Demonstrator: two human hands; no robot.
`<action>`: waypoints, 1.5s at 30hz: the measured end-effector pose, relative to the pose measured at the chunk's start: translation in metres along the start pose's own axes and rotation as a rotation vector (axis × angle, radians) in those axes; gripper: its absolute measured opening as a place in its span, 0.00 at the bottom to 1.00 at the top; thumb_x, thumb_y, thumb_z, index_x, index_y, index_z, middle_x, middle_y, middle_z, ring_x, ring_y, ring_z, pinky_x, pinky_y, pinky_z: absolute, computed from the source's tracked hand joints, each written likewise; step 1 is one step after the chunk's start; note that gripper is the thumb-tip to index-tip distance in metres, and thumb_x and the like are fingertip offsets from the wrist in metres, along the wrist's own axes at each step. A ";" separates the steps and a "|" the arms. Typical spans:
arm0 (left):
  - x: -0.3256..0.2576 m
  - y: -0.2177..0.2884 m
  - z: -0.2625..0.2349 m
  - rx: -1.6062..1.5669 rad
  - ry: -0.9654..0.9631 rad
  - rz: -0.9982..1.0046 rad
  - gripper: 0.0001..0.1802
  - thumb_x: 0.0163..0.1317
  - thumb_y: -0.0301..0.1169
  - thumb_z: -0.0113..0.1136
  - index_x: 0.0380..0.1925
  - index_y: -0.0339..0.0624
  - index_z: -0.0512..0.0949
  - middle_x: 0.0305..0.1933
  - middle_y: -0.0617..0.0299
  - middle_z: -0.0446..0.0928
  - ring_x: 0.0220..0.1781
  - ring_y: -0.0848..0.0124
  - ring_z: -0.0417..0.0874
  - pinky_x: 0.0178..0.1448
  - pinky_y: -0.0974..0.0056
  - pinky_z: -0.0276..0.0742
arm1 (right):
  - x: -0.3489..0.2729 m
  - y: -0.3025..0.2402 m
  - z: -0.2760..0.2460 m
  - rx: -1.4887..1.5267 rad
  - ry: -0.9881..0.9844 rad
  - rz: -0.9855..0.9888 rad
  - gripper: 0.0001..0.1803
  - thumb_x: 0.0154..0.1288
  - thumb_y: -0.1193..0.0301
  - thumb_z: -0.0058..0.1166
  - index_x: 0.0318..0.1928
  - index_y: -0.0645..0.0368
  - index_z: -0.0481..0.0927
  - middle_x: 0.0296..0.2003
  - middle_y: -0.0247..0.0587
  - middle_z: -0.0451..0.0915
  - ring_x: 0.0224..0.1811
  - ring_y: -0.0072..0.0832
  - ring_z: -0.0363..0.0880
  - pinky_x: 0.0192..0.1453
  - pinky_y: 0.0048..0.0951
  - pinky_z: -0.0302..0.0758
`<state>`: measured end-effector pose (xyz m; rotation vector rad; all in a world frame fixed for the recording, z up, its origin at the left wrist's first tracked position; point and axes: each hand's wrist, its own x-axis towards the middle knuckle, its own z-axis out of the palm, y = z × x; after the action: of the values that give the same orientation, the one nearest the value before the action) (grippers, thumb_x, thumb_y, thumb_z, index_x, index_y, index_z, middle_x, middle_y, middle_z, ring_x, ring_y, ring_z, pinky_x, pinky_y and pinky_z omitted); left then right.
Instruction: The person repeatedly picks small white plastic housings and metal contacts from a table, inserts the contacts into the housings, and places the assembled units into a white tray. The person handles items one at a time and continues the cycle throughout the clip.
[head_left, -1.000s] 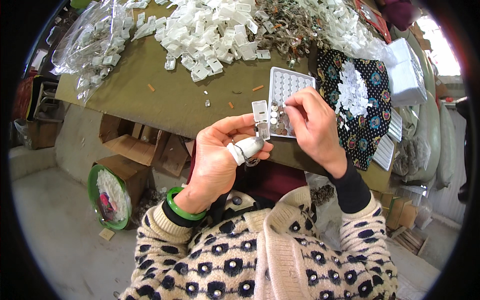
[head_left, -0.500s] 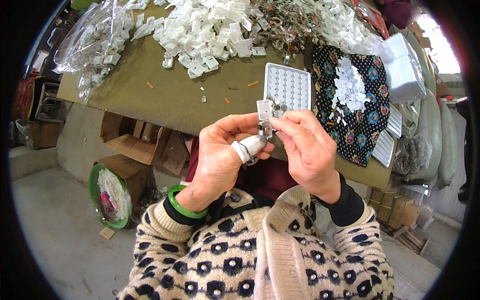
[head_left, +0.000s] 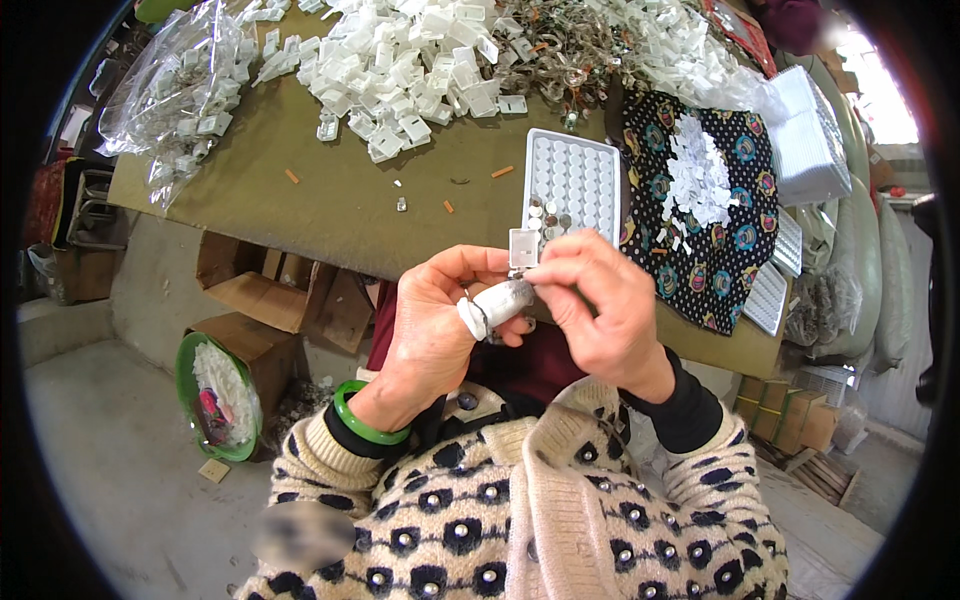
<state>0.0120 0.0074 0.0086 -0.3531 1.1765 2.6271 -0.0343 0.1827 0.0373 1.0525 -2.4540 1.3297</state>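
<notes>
Below the desk (head_left: 330,215) edge, both hands pinch one small white plastic clip (head_left: 523,247): left hand (head_left: 435,320), right hand (head_left: 590,310). At 12 o'clock lies a dimpled white tray (head_left: 580,180); at 11 o'clock, heaped white clips (head_left: 400,55).

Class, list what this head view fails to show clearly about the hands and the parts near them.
- Small white square plastic piece: lower part hidden by left hand and right hand.
- Small round metal pieces in white dimpled tray: too small to identify.
- Right fingertips' contact: covered by fingers.
</notes>
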 end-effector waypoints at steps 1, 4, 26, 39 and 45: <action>0.001 0.001 -0.001 -0.014 0.005 -0.019 0.13 0.60 0.19 0.64 0.45 0.31 0.76 0.35 0.57 0.80 0.26 0.74 0.81 0.29 0.70 0.80 | 0.004 0.006 -0.002 -0.029 0.022 -0.010 0.11 0.56 0.85 0.59 0.40 0.63 0.78 0.37 0.45 0.76 0.32 0.39 0.79 0.34 0.33 0.77; 0.005 0.002 -0.003 -0.105 0.027 -0.040 0.10 0.61 0.20 0.62 0.42 0.34 0.75 0.32 0.61 0.77 0.21 0.78 0.74 0.23 0.72 0.72 | 0.013 0.023 -0.001 -0.220 0.079 0.016 0.12 0.55 0.85 0.57 0.40 0.63 0.78 0.34 0.44 0.74 0.33 0.41 0.77 0.36 0.36 0.75; 0.019 -0.001 -0.015 -0.374 -0.177 -0.055 0.15 0.68 0.26 0.58 0.53 0.35 0.76 0.50 0.45 0.81 0.45 0.55 0.87 0.39 0.63 0.88 | 0.022 0.005 0.002 -0.110 0.141 -0.081 0.11 0.53 0.85 0.63 0.37 0.65 0.79 0.33 0.43 0.77 0.33 0.37 0.78 0.35 0.32 0.76; 0.000 -0.010 -0.006 -0.277 -0.136 0.035 0.15 0.64 0.26 0.63 0.50 0.34 0.78 0.41 0.49 0.82 0.36 0.63 0.87 0.36 0.64 0.86 | 0.012 -0.005 -0.003 -0.146 0.001 -0.185 0.15 0.48 0.87 0.62 0.38 0.64 0.77 0.34 0.45 0.75 0.32 0.41 0.75 0.35 0.37 0.73; -0.008 -0.015 0.000 -0.209 -0.186 0.120 0.12 0.64 0.22 0.62 0.47 0.33 0.79 0.39 0.49 0.83 0.35 0.63 0.87 0.37 0.64 0.87 | 0.000 -0.012 -0.011 0.479 -0.108 0.283 0.09 0.62 0.83 0.59 0.41 0.64 0.74 0.37 0.40 0.77 0.39 0.29 0.78 0.43 0.27 0.76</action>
<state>0.0238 0.0161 0.0007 -0.0731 0.8930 2.8219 -0.0285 0.1864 0.0522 0.9000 -2.4943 2.0763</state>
